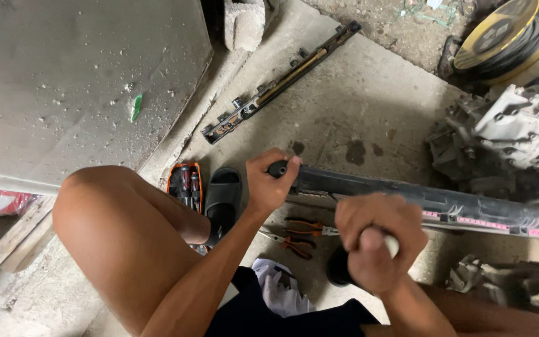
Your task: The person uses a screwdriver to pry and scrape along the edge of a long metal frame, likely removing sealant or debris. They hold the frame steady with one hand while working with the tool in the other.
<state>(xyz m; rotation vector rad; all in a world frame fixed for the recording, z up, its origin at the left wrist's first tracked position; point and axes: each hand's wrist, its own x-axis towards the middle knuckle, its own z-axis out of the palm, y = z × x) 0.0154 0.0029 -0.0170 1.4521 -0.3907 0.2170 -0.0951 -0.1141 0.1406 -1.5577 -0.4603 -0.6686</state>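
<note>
Right hand (378, 240) fisted on white handle (392, 244); left hand (269, 181) grips long dark part (419, 200).

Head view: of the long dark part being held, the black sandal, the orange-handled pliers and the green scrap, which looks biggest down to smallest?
1. Long dark part
2. Black sandal
3. Orange-handled pliers, though partly hidden by the arm
4. Green scrap, which lies farther away

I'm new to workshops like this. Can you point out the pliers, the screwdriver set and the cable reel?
pliers (299, 244), head view, on the orange-black handles
screwdriver set (186, 185), head view, middle of the open case
cable reel (497, 30), head view, on its yellow face
</note>
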